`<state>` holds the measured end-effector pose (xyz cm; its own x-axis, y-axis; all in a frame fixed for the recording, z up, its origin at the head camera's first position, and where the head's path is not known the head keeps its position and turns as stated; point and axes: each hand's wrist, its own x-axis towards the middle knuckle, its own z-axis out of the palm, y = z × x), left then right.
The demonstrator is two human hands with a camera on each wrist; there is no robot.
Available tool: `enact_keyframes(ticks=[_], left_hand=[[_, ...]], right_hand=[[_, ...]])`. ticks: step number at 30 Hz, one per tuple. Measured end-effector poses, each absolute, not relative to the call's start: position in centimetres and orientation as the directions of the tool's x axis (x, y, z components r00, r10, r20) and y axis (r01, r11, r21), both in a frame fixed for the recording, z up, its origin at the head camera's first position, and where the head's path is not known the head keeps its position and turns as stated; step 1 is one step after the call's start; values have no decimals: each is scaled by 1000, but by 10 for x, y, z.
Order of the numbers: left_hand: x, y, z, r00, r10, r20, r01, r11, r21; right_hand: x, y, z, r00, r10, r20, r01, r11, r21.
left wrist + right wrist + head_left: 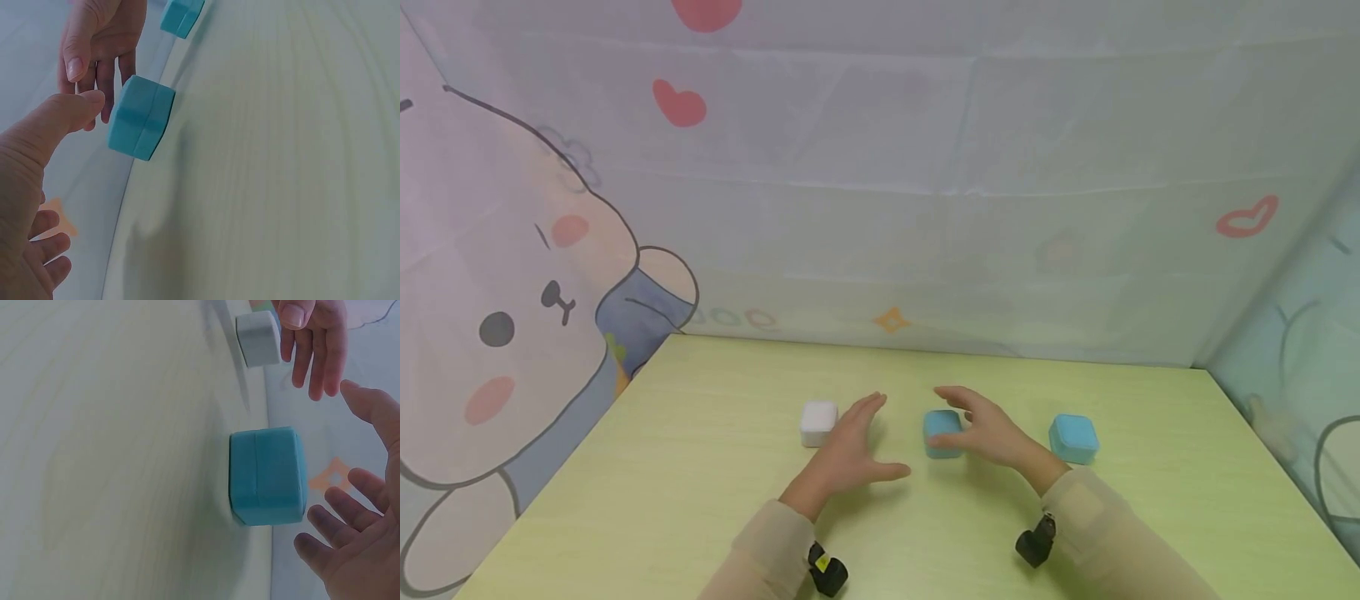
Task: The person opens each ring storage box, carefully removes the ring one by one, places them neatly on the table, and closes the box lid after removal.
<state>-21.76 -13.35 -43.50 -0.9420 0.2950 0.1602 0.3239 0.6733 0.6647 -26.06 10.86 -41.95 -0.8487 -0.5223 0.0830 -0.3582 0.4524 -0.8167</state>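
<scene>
The step in hand looks like a reach: the left hand [848, 457] and right hand [992, 433] are apart, thumbs parted from fingers, seemingly holding nothing, with the middle blue block [942, 423] on the bench [715, 517] at 3 o'clock from the left hand in the head view. The next move likely calls for bringing fingertips in on its sides. The right thumb covers part of it, leaving contact unclear, and each wrist view crops its own hand.

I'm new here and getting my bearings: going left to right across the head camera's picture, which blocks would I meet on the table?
White block → middle blue block → rightmost blue block.
</scene>
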Motion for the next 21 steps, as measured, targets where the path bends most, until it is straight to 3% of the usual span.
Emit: enact_keyframes(ticks=[21], left_hand=[[-218, -119, -440, -946, 308, 99, 289, 665, 689]], right_hand=[[-259, 116, -427, -851, -521, 59, -309, 407, -860]])
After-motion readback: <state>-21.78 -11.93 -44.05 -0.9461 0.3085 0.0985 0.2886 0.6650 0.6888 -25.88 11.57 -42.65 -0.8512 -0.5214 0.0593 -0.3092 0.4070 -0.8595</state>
